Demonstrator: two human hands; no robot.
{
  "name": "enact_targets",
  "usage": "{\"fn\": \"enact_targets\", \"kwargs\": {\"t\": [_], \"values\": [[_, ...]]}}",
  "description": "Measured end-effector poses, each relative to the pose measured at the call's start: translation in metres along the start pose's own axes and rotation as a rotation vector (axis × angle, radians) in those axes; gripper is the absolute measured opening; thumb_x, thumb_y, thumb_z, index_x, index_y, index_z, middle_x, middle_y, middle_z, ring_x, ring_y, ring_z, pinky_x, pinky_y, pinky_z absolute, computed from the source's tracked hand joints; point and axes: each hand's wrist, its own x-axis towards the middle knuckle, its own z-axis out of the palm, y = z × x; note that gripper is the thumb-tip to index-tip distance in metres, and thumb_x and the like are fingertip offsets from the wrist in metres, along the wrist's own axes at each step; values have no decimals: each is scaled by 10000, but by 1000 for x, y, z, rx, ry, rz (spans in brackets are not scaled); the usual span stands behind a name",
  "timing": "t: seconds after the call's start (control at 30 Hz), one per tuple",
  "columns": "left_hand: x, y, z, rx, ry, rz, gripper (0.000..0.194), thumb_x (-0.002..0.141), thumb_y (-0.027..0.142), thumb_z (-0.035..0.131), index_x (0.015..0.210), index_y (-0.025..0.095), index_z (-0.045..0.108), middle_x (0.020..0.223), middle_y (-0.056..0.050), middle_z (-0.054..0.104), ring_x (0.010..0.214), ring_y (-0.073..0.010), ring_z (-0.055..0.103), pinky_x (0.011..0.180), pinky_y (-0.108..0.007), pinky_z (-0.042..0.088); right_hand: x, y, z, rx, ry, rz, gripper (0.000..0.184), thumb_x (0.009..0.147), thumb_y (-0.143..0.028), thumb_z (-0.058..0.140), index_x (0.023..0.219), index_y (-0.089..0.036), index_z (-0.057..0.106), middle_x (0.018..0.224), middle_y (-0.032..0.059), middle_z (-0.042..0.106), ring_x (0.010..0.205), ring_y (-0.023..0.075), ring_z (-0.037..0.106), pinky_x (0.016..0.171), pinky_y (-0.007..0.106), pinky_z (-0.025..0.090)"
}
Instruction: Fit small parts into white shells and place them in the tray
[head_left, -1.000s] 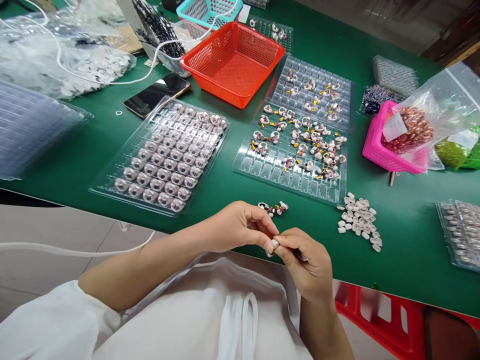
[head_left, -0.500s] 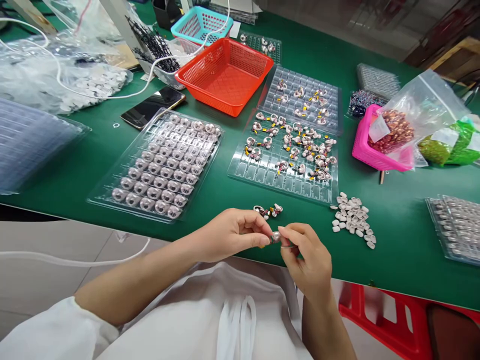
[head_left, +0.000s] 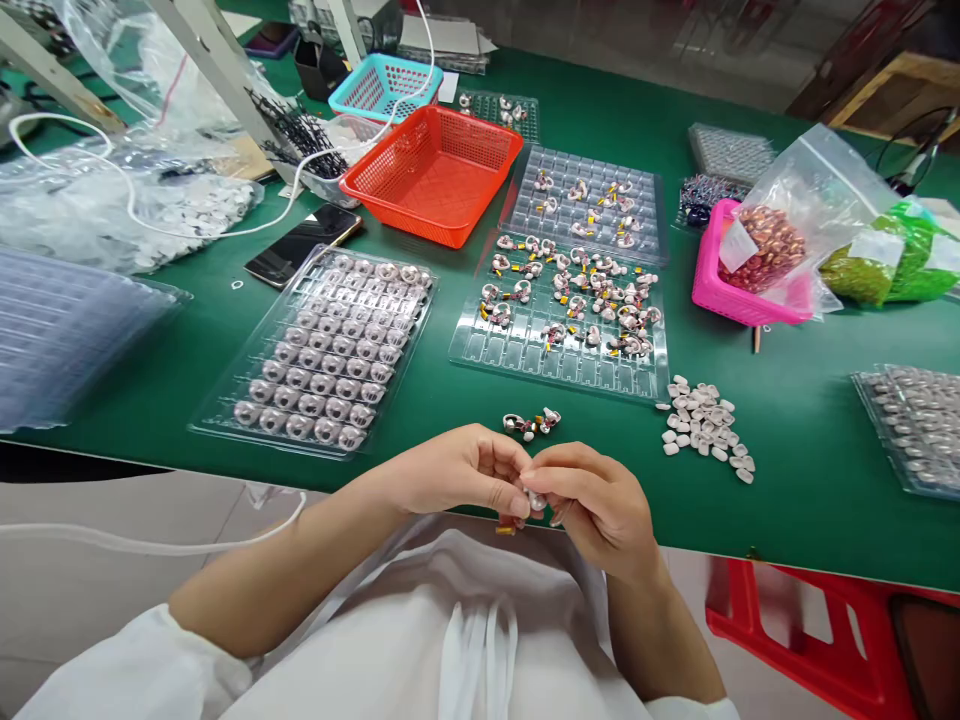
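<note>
Your left hand [head_left: 469,472] and right hand [head_left: 604,505] both pinch the pearly shell [head_left: 537,501] between them, its long axis unclear.

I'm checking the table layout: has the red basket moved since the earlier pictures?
No, neither way: against the phone, the red basket keeps its place; only the view has shifted.

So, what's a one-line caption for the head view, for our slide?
Left hand and right hand hold a small shiny part at a green table with trays.
</note>
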Motion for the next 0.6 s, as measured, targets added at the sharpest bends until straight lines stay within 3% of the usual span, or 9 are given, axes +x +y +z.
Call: {"fn": "enact_targets", "kwargs": {"t": [0.1,0.23,0.33,0.43,0.6], "values": [[2,1,1,-20,-1,-1,189,712,218,884,785,123,737,734,-9,729,629,-112,665,650,-239,548,7,-2,-4,-21,-26,-7,325,973,-75,471,1150,-255,676,1011,58,738,859,143,722,722,246,593],[4,-3,6,-50,219,91,262,686,240,903,877,125,765,760,-28,747,636,-120,664,664,-259,548,-3,-2,-2,-73,181,207,230,960,-118,562,1098,-259,680,998,44,704,738,128,661,604,237,540],[5,-7,9,-65,358,175,283,688,247,903,903,124,766,751,-27,742,657,-125,663,676,-263,545,-14,-4,8,-88,242,325,168,906,-203,678,1065,-249,649,959,16,677,532,79,502,459,213,443],[8,-8,12,-86,384,221,264,684,240,904,880,130,765,791,-26,744,706,-132,678,710,-263,560,-16,-8,20,-158,261,343,196,854,-261,741,1001,-242,612,899,-7,669,499,74,465,435,207,422],[13,-8,13,-53,395,216,286,660,214,911,884,136,751,824,-22,757,770,-140,707,785,-276,578,-11,-10,27,-232,304,384,87,890,-191,642,957,-241,619,882,-1,693,524,89,512,454,214,425]]}}
